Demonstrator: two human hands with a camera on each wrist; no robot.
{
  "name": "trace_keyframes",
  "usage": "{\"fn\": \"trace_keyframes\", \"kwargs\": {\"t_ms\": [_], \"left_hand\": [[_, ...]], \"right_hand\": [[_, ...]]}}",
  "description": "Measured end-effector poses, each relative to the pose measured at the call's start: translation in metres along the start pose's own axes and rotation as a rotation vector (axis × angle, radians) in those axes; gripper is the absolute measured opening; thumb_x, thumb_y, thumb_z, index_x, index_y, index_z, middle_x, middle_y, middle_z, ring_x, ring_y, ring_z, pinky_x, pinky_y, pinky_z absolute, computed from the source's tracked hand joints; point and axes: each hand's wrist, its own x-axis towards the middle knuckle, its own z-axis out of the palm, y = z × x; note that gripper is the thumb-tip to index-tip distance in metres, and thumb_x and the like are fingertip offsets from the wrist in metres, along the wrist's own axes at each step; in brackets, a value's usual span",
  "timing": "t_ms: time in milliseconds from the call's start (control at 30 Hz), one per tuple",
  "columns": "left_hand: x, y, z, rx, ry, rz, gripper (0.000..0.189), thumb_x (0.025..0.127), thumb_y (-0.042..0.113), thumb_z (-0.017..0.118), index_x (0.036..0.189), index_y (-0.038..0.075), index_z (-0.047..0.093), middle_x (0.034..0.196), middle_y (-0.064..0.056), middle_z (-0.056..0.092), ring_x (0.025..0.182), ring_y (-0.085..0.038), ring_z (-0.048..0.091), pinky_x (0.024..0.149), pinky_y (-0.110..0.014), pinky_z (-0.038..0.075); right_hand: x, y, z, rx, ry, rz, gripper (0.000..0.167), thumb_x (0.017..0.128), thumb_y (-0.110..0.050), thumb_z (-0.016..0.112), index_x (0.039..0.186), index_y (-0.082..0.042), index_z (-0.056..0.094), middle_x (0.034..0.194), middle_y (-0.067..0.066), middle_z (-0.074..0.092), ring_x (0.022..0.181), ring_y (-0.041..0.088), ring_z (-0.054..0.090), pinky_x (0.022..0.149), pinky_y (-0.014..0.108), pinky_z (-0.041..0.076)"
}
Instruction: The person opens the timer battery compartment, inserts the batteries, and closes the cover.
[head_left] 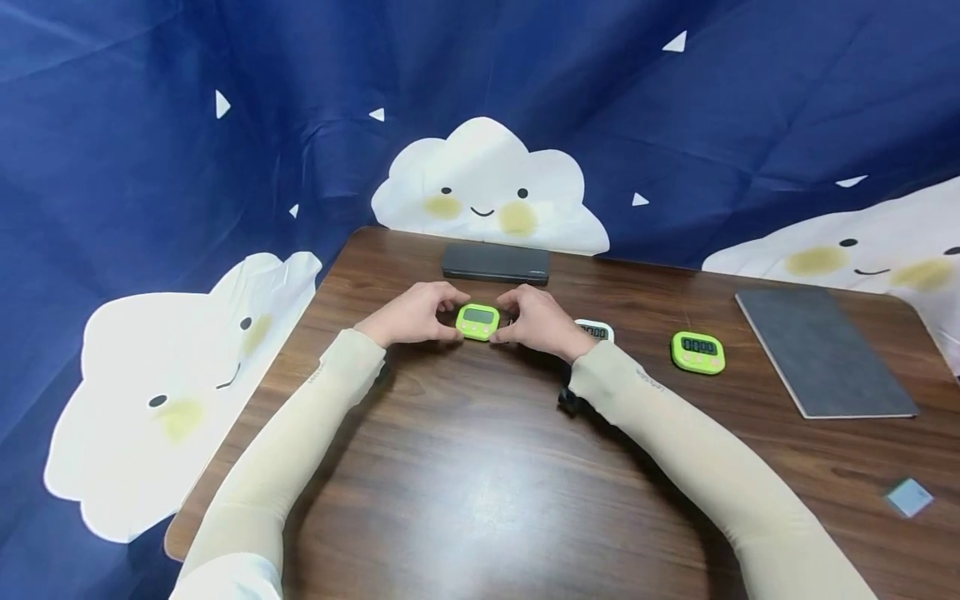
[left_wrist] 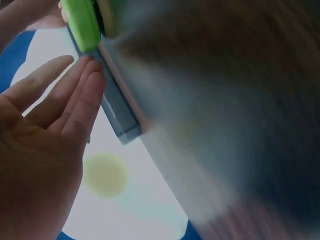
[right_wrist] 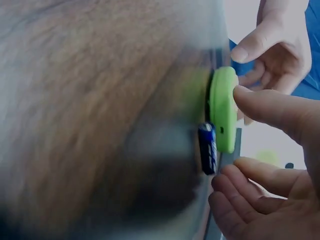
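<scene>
A green kitchen timer with a blank display lies on the table between my two hands. To its left is my left hand, thumb and fingers spread around that side; the right wrist view shows its thumb apart from the timer. My right hand is at the other side, its thumb at the timer's edge, touching or nearly so. The other right fingers are loosely bent and hold nothing. A blue battery lies beside the timer, near the right hand. A white timer is partly hidden behind the right wrist.
Behind the hands lies a long dark case. Another green timer and a grey notebook lie to the right. A small light-blue block is nearer the front right. Some small black object shows under the right forearm.
</scene>
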Motion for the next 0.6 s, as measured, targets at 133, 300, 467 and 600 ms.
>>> {"fn": "trace_keyframes", "kwargs": {"t_ms": [133,300,467,600], "left_hand": [[0.007,0.003,0.005,0.071,-0.032,0.022,0.065,0.089,0.026,0.093,0.147,0.005,0.072,0.133,-0.011,0.075,0.113,-0.026,0.071,0.103,-0.044,0.061],[0.008,0.006,0.005,0.106,-0.044,0.016,0.060,0.090,0.023,0.093,0.145,0.005,0.073,0.129,-0.011,0.074,0.110,-0.026,0.069,0.101,-0.044,0.060],[0.018,-0.018,0.015,0.092,-0.043,0.041,0.063,0.090,0.031,0.093,0.145,0.007,0.073,0.126,-0.009,0.075,0.109,-0.024,0.069,0.099,-0.042,0.059],[0.027,-0.050,0.029,0.068,-0.024,0.068,0.065,0.089,0.042,0.093,0.145,0.013,0.074,0.126,-0.002,0.074,0.107,-0.017,0.067,0.098,-0.035,0.058]], "right_hand": [[0.018,0.018,0.015,-0.020,0.000,-0.023,0.078,0.081,-0.045,0.101,0.143,-0.007,0.074,0.129,0.009,0.074,0.117,0.024,0.068,0.100,0.042,0.060],[-0.005,-0.022,0.003,-0.023,-0.011,-0.021,0.064,0.087,-0.028,0.097,0.139,-0.001,0.074,0.128,0.016,0.075,0.119,0.030,0.064,0.106,0.048,0.057],[-0.006,-0.028,0.005,-0.029,-0.004,-0.003,0.059,0.087,-0.021,0.097,0.138,-0.001,0.075,0.127,0.015,0.077,0.119,0.030,0.062,0.109,0.048,0.055],[0.002,-0.017,0.009,-0.016,-0.004,-0.030,0.059,0.086,-0.024,0.097,0.137,-0.002,0.076,0.125,0.012,0.078,0.119,0.026,0.062,0.109,0.045,0.055]]}}
